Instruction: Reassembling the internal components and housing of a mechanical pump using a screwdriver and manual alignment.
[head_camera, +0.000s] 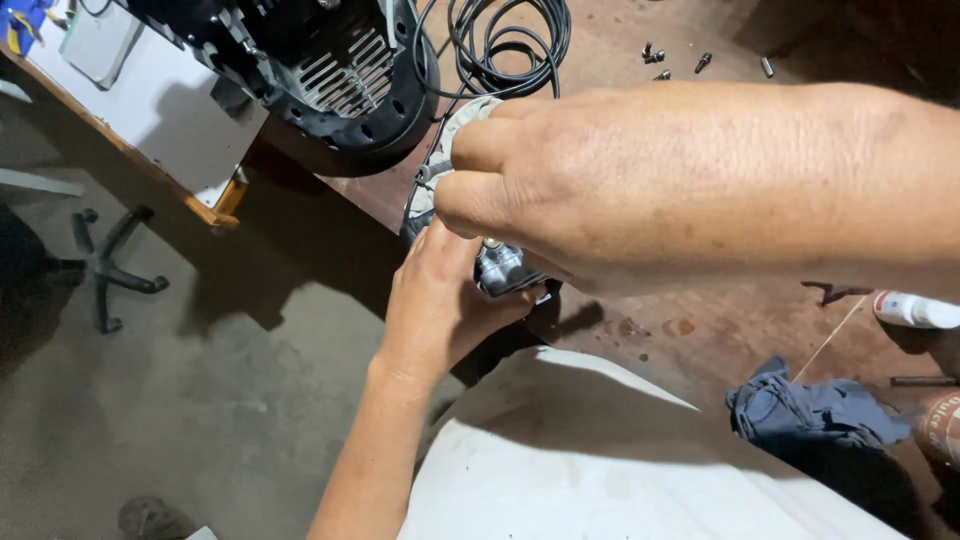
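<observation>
My left hand (435, 300) reaches up from below and grips the lower side of a small metal motor part (500, 268) at the edge of a brown workbench (700, 330). My right hand (600, 180) comes in from the right, very close to the camera. Its fingers are curled and pinched over the part's pale grey top (458, 122). The hand hides most of the part, and whatever sits between the fingertips cannot be seen.
A large black ribbed motor housing (340, 70) lies at the back left, beside a coil of black cable (510, 40). Several loose bolts (680, 60) lie further back. A blue rag (810, 410), a white tube (915, 310) and a chair base (110, 270) are around.
</observation>
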